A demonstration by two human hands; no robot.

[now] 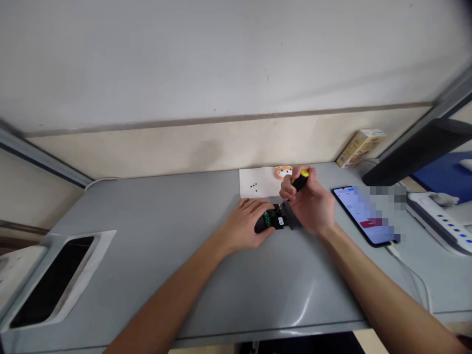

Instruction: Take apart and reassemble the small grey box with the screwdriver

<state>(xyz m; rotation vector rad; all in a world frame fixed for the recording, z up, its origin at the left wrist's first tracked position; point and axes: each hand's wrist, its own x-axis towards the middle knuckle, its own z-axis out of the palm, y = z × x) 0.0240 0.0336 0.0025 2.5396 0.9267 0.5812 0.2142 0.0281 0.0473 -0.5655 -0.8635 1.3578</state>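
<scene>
On the grey table lies an opened black device (279, 220) with a rounded left end, a green circuit board and a small white label. My left hand (249, 223) is closed around its left part, fingers on the far side and thumb on the near side. A screwdriver (300, 181) with a black and yellow handle is held in my right hand (313, 204). Its thin shaft slants down to the device; whether the tip sits in a screw is too small to tell. Behind the device, several tiny dark screws (253, 186) lie on a white sheet of paper (245, 177).
An orange and white animal-face item (283, 172) rests on the paper's right side. To the right are a lit phone (363, 216) on a cable, a power strip (438, 221) and a leaning box (359, 147). A dark tablet-like device (55, 280) lies at left.
</scene>
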